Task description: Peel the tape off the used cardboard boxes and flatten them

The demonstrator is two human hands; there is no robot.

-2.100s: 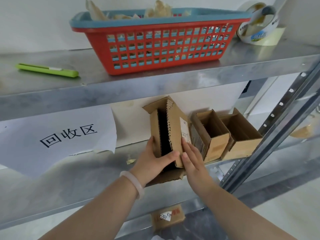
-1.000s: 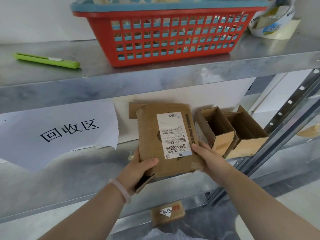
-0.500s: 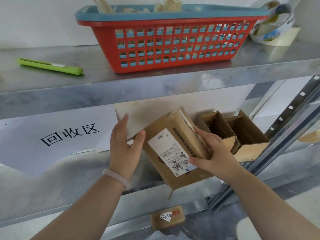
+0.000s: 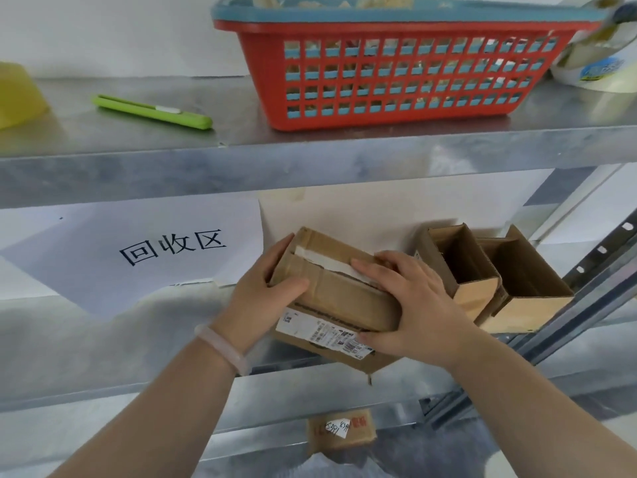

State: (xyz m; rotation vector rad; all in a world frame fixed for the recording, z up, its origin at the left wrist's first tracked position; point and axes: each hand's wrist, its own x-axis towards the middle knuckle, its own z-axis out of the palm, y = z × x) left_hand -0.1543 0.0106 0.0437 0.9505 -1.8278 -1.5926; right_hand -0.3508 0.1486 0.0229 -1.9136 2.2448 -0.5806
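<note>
The basket (image 4: pixel 396 74) is a red lattice with a blue rim, and blue shows through its holes. Left of it lie a lime-green knife (image 4: pixel 151 111) with a white slider and, at the far left edge, something yellow (image 4: pixel 17 94). The shelf (image 4: pixel 310 157) is mottled grey metal. The paper sheet (image 4: pixel 138 250) is white with black characters. The cardboard box (image 4: pixel 344 298) is brown, with a whitish tape strip (image 4: pixel 327 260) and a white, black-barcoded label (image 4: pixel 320 331). To its right, the open boxes (image 4: pixel 462 270) are dark brown inside and paler tan outside. The bangle (image 4: pixel 224 343) is pale pink.
</note>
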